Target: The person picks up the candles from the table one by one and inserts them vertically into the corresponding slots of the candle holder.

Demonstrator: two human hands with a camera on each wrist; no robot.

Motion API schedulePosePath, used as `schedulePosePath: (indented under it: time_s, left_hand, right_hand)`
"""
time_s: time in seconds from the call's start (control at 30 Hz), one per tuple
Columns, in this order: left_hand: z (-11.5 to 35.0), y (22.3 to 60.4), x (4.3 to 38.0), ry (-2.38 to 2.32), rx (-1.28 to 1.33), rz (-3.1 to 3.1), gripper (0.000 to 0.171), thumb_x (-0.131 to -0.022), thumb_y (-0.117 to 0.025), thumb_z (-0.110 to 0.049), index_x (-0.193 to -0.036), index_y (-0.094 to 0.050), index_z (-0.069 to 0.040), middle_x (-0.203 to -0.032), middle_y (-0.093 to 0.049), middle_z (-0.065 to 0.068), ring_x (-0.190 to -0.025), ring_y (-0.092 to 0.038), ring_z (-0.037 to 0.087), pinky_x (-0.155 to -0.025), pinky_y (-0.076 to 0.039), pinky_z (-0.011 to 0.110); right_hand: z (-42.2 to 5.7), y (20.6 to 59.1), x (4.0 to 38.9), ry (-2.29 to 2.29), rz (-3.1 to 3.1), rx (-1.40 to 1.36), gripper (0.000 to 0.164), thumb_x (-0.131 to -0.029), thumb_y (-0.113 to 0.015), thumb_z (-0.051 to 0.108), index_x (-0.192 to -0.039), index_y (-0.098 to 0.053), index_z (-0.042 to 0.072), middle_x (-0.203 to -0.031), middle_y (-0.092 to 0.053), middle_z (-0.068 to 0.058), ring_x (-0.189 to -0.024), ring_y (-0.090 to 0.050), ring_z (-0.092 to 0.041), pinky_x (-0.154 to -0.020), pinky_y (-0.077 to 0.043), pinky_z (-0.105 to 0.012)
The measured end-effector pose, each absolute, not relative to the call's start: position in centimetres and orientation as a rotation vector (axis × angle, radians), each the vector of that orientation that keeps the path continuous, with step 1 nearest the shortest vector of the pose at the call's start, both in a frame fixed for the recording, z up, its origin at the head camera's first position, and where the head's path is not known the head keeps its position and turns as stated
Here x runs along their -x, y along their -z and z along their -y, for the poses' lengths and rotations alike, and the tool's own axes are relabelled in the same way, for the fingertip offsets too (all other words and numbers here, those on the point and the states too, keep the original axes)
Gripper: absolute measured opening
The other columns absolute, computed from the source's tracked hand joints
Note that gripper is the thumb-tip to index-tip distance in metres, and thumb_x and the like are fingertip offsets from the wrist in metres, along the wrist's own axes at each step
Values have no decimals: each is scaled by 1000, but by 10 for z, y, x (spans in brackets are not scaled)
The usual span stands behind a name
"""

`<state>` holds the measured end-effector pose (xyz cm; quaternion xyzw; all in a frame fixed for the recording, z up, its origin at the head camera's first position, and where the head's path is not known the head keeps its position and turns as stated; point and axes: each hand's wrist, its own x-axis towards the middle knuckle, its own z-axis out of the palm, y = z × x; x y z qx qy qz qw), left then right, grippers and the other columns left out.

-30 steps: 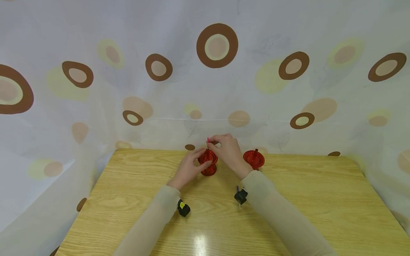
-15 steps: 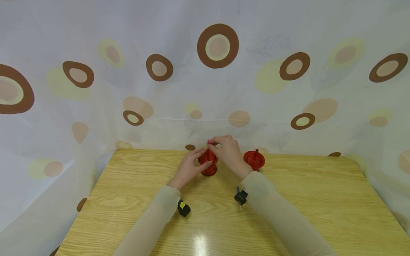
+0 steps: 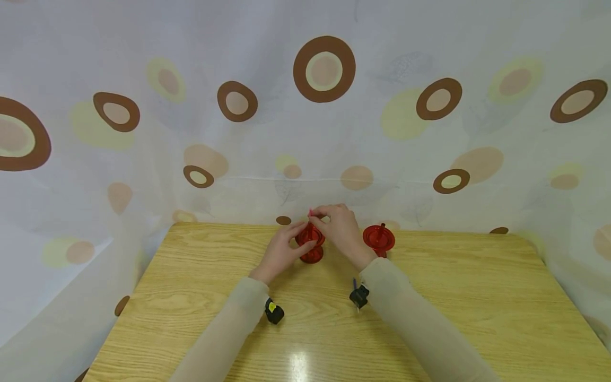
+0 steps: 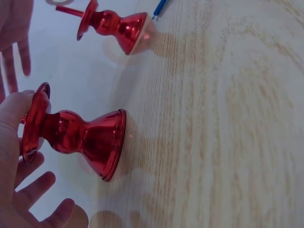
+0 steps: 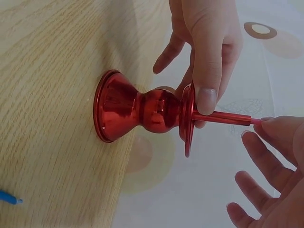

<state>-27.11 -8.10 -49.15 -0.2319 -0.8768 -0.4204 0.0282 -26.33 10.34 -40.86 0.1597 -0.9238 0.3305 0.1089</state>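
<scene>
A shiny red metal candle holder (image 3: 312, 253) stands upright at the table's far side, with a round dish and a thin upright tube (image 5: 223, 118) on top. My left hand (image 3: 281, 250) holds its dish, thumb on the near rim and fingers around the far side. Just at the tube's top, my right hand (image 3: 340, 225) pinches a thin pink candle (image 5: 256, 121) between thumb and index finger. The candle's lower end meets the tube's mouth, while the right hand's other fingers are spread apart.
To the right stands a second red candle holder (image 3: 379, 239). A thin blue candle (image 4: 160, 7) with a pale wick lies on the wooden table (image 3: 453, 297), nearer the front. Behind the table hangs a patterned white cloth (image 3: 267, 143).
My right hand has sunk very slightly, and the pink candle's top sits a little lower. The left hand and the holder stay about where they were.
</scene>
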Motion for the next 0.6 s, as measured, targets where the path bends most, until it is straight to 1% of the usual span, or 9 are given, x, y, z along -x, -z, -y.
schedulePosePath:
  time_s: [0.23,0.4,0.5,0.6]
  left_hand:
    - [80,491,271,1297,710,2711,64,-99,-73,-33,-153,-52,-8,-158,-48,15,-146,-43,37,-118,-37,53]
    - [81,491,269,1276,736,2694,63,-100,-73,-32,-153,-52,-6,-158,-48,17,-145,-44,39,-118,-37,54]
    - [81,492,269,1282,744,2664,61,-100,-72,-30,-152,-53,-4,-157,-49,18,-145,-45,39,-118,-37,54]
    - [82,491,267,1292,734,2639,59,-101,-72,-29,-151,-55,-4,-155,-51,18,-145,-45,38,-118,-38,54]
  right_hand:
    - [-104,410,265,-939,2733,-472,19,-99,-73,21,-110,-81,8,-112,-79,-9,-109,-63,-37,-100,-48,-56]
    - [-107,410,263,-992,2721,-465,22,-100,-71,22,-114,-80,7,-109,-79,-8,-109,-64,-36,-97,-51,-52]
    - [-112,410,260,-1025,2707,-474,23,-101,-69,22,-116,-78,6,-108,-78,-8,-110,-65,-35,-99,-51,-51]
    - [-118,410,257,-1020,2710,-488,24,-102,-68,21,-118,-77,5,-110,-77,-9,-113,-66,-33,-102,-51,-51]
